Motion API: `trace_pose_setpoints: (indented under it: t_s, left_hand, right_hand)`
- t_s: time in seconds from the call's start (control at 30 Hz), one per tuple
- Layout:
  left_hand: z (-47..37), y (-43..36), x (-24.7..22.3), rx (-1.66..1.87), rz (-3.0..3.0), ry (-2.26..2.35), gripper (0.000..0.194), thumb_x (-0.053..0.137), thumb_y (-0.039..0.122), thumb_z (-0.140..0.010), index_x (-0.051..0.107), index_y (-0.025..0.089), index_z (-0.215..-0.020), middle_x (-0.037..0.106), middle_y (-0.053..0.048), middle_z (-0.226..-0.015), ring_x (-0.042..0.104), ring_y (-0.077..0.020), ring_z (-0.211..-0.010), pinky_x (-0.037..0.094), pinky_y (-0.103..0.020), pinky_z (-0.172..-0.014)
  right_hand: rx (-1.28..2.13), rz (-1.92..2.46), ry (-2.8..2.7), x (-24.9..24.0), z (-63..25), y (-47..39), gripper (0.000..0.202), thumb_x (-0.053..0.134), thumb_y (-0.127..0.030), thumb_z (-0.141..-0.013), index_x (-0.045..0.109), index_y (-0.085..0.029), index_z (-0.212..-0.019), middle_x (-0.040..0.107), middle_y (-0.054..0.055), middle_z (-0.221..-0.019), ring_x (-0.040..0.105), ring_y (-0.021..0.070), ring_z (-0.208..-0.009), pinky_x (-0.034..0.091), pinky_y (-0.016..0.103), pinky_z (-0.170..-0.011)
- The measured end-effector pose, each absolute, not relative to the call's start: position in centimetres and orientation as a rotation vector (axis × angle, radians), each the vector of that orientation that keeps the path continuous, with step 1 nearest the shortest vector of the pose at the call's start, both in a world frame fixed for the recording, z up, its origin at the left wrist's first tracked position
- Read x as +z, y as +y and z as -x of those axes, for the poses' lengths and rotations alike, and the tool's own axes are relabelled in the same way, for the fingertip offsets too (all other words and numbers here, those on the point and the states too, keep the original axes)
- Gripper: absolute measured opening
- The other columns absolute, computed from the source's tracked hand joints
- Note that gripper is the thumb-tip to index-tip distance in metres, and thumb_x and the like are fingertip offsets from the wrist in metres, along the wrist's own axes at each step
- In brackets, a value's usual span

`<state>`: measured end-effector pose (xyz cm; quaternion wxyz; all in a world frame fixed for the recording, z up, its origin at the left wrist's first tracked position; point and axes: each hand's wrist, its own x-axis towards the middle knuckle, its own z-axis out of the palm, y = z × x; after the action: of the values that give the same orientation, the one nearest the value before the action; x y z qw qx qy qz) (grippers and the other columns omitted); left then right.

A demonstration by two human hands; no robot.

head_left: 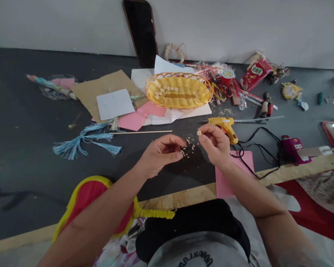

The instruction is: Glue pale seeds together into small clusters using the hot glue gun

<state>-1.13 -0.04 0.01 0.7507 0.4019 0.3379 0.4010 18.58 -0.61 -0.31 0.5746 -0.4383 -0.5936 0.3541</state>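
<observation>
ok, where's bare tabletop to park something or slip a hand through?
Biggest: left end of the dark tabletop, bordered by blue tassels and the yellow-edged red piece. Smaller: between left hand, pink sheet and wooden edge. Crowded: around the yellow basket, with brown paper left, wrappers and red box right.
</observation>
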Motion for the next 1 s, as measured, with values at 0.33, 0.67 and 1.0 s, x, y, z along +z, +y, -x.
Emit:
trace_pose_setpoints:
  t_s: [0.33,0.67,1.0]
  left_hand:
    - [0.86,-0.19,0.47,0.764,-0.861,0.758,0.031,0.084,0.041,-0.07,0.075,0.013,-0.077,0.062,-0.002,-0.069,0.05,-0.0094,-0.061,0.04,-0.023,-0.059]
    - [0.83,-0.1,0.36,0.765,-0.851,0.779,0.032,0.085,0.041,-0.068,0.071,0.012,-0.069,0.057,0.0,-0.062,0.048,-0.0095,-0.059,0.038,-0.024,-0.059]
    - [0.89,0.0,0.24,0.776,-0.857,0.795,0.032,0.087,0.041,-0.065,0.071,0.013,-0.063,0.057,0.001,-0.059,0.048,-0.0089,-0.059,0.038,-0.022,-0.06]
  right_hand:
    - [0.586,0.882,-1.88,0.03,-17.92,-1.36,0.011,0.063,-0.023,-0.09,0.065,-0.023,-0.101,0.067,0.005,-0.09,0.062,0.0153,-0.078,0.055,0.028,-0.063]
    - [0.583,0.868,-1.92,0.1,-17.96,-1.41,0.013,0.064,-0.021,-0.09,0.065,-0.022,-0.103,0.067,0.006,-0.093,0.063,0.0142,-0.079,0.056,0.026,-0.063]
    - [0.592,0.846,-1.917,0.26,-17.87,-1.37,0.013,0.065,-0.019,-0.09,0.066,-0.02,-0.103,0.068,0.007,-0.093,0.065,0.0142,-0.081,0.057,0.025,-0.063]
